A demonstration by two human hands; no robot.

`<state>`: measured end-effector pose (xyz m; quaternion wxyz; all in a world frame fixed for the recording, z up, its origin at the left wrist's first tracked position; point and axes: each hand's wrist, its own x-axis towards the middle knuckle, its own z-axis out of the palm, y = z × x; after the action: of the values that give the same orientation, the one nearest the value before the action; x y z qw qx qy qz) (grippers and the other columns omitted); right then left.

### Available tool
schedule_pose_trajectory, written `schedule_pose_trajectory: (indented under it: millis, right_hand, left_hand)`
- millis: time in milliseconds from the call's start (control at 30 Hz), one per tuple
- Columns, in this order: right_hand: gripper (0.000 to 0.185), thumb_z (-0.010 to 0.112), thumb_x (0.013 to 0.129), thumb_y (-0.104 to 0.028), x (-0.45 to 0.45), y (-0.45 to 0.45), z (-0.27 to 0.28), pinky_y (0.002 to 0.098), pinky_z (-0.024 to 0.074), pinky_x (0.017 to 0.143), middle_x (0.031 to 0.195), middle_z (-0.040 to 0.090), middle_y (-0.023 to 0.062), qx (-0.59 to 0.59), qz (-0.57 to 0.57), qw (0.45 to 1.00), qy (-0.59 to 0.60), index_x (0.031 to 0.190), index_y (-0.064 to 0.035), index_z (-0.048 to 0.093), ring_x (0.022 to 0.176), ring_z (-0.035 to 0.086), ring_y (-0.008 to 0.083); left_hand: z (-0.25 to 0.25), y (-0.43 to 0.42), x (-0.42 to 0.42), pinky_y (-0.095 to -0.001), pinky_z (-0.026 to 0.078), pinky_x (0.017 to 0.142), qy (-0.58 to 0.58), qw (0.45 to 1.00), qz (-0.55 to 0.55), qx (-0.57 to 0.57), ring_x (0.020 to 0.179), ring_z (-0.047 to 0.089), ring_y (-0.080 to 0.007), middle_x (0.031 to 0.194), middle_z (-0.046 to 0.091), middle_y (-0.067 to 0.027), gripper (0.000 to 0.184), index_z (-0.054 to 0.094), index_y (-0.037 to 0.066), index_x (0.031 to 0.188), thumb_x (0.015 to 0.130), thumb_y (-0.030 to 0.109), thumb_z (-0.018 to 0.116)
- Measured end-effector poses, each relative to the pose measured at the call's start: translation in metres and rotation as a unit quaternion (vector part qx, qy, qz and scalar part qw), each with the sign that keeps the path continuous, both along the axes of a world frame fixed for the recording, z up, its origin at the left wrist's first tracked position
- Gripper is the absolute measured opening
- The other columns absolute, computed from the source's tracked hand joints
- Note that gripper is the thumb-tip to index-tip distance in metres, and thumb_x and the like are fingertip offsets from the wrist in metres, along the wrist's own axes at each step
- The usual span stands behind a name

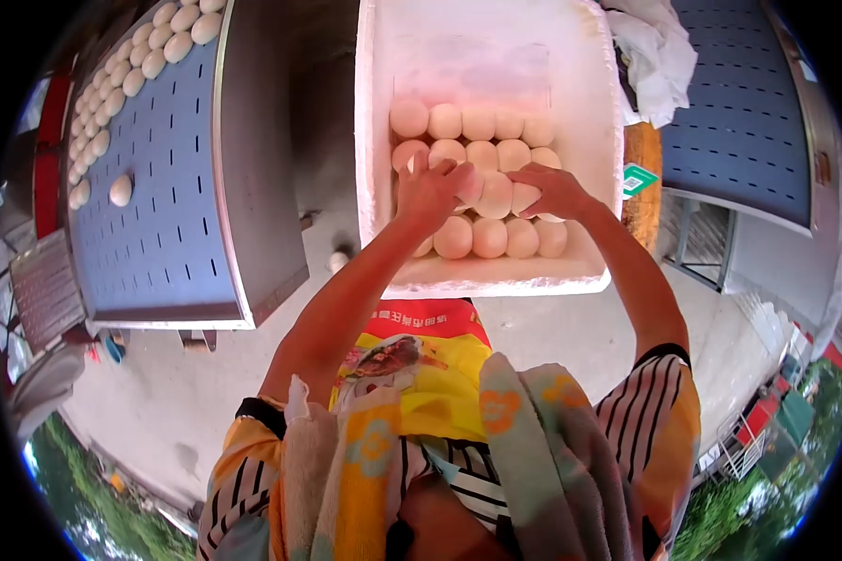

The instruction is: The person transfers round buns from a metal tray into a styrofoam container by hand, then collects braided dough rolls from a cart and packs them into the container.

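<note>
Rows of round, pale dough-like balls (489,237) lie inside a white foam box (496,278). Over the middle rows, my left hand (430,192) has its fingers curled against a ball at the left end of a short line of balls (493,196). At the right end of that line, my right hand (554,192) presses its fingers against another ball. The line is held between both hands. Parts of the balls beneath are hidden by the hands.
On the left, a blue slotted surface (154,224) with a metal edge carries several white balls (121,191). Another blue slotted surface (734,112) stands at the right. White plastic (660,56) and a green tag (638,179) are beside the box. One ball (338,262) is on the floor.
</note>
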<state>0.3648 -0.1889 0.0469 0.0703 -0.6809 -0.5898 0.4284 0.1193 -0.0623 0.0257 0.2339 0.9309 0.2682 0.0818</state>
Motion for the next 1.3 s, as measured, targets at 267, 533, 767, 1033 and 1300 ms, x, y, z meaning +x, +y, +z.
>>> schedule_pose_trajectory:
  millis: [267, 533, 767, 1033, 1300]
  right_hand:
    - [0.087, 0.072, 0.082, -0.047, -0.008, -0.049, -0.056, 0.0640, 0.0269, 0.110, 0.157, 0.028, 0.0058, -0.027, 0.062, 0.987, -0.146, 0.154, -0.0354, 0.026, 0.145, 0.026, 0.0313]
    - [0.090, 0.069, 0.082, -0.056, -0.031, -0.055, -0.056, 0.0709, 0.0130, 0.113, 0.164, 0.012, 0.0060, -0.070, -0.006, 0.985, -0.155, 0.155, -0.0347, 0.022, 0.152, 0.007, 0.0303]
    - [0.093, 0.069, 0.078, -0.061, -0.031, -0.049, -0.045, 0.0730, 0.0132, 0.111, 0.164, 0.014, 0.0048, -0.078, 0.005, 0.981, -0.177, 0.155, -0.0362, 0.023, 0.151, 0.008, 0.0308]
    - [0.088, 0.068, 0.079, -0.059, -0.074, 0.016, -0.089, 0.0713, 0.0183, 0.109, 0.161, 0.025, 0.0031, 0.155, 0.081, 0.959, -0.223, 0.153, -0.0299, 0.032, 0.148, 0.020, 0.0316]
    - [0.086, 0.068, 0.080, -0.057, -0.088, 0.000, -0.100, 0.0709, 0.0209, 0.107, 0.156, 0.034, 0.0021, 0.108, 0.087, 0.970, -0.202, 0.153, -0.0291, 0.033, 0.147, 0.025, 0.0300]
  left_hand:
    - [-0.013, -0.028, -0.013, -0.0613, 0.032, 0.104, 0.160, 0.986, -0.007, 0.048, 0.130, 0.037, -0.0390, 0.145, 0.046, -0.0058, 0.059, 0.047, 0.029, 0.143, 0.087, 0.026, 0.066]
    - [-0.035, -0.003, -0.007, -0.0594, 0.036, 0.101, 0.161, 0.983, -0.052, 0.065, 0.113, 0.051, -0.0391, 0.121, 0.055, -0.0175, 0.057, 0.046, 0.020, 0.143, 0.088, 0.021, 0.060]
    - [-0.040, -0.042, -0.037, -0.0629, 0.034, 0.103, 0.125, 0.978, -0.058, 0.158, 0.123, 0.043, -0.0523, 0.139, 0.044, -0.0271, 0.061, 0.048, 0.018, 0.139, 0.083, 0.033, 0.065]
    - [-0.040, -0.034, -0.044, -0.0569, 0.027, 0.109, 0.153, 0.986, -0.030, -0.051, 0.135, 0.030, -0.0501, 0.149, 0.031, -0.0266, 0.083, 0.034, 0.010, 0.147, 0.074, 0.026, 0.071]
    - [0.002, -0.017, -0.020, -0.0488, 0.034, 0.108, -0.116, 0.880, 0.179, -0.424, 0.134, 0.038, -0.0344, 0.142, 0.038, -0.0219, 0.069, 0.036, 0.002, 0.143, 0.082, 0.014, 0.065]
